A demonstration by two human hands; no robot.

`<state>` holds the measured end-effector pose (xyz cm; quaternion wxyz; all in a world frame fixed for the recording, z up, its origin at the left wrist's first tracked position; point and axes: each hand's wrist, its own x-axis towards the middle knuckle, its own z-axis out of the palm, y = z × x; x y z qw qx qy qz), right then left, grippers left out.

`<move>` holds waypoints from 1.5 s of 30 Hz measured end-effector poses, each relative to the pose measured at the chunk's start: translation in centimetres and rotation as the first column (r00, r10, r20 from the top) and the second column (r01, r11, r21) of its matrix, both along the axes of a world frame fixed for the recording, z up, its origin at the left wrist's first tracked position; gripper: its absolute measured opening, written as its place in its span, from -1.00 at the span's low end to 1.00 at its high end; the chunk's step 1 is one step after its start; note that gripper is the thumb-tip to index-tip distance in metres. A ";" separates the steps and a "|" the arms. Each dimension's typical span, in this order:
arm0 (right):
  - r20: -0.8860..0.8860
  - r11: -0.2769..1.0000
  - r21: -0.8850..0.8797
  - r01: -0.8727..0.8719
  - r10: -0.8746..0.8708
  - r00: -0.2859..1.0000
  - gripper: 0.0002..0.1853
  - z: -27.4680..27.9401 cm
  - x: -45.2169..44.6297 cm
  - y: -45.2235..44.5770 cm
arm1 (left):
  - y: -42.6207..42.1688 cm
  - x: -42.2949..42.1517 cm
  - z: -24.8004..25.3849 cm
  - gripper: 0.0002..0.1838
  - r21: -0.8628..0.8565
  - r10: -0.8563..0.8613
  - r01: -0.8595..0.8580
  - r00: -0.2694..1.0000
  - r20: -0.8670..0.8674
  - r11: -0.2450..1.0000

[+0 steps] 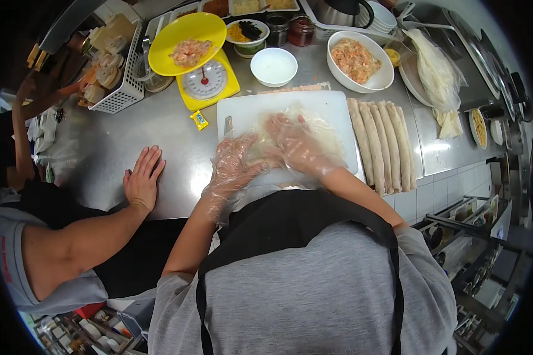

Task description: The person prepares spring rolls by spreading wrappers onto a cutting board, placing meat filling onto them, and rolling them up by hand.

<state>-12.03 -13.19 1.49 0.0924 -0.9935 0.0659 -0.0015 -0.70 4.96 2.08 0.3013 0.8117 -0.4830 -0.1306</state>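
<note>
My left hand, in a clear plastic glove, rests at the lower left of a white cutting board, its fingers apart. Over the middle of the board is my right hand, also gloved and smeared by motion. A thin, pale, translucent sheet lies on the board beside and beneath my right hand. What is under the palms is hidden. Several long pale rolls lie side by side right of the board. A white bowl of minced filling stands behind them.
A yellow scale holds a yellow plate of filling. Nearby are a small white bowl, a yellow packet and a white basket. A co-worker's hand lies on the steel table at left; another person's arm reaches toward the basket.
</note>
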 end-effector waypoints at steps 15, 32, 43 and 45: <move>0.212 0.925 0.378 0.046 -0.135 0.968 -0.55 3.0 -0.5 -9.6 | -0.1 -0.1 -0.1 -0.28 -0.009 0.009 -0.009 0.999 0.037 1.000; 0.517 0.937 0.342 -0.075 -0.120 0.847 -0.75 0.4 0.2 -12.3 | 0.1 0.0 -0.2 -0.31 -0.039 -0.016 0.019 0.997 0.071 0.999; -0.156 0.878 0.302 0.371 -0.339 0.928 -0.59 6.8 -13.9 -6.5 | 0.1 0.2 -0.7 -0.29 -0.035 -0.015 0.017 0.999 0.046 0.999; -0.097 0.874 0.369 0.316 -0.302 0.948 -0.56 6.2 -13.1 -6.1 | 0.1 0.1 -0.4 -0.28 -0.002 0.012 -0.012 0.999 0.048 1.000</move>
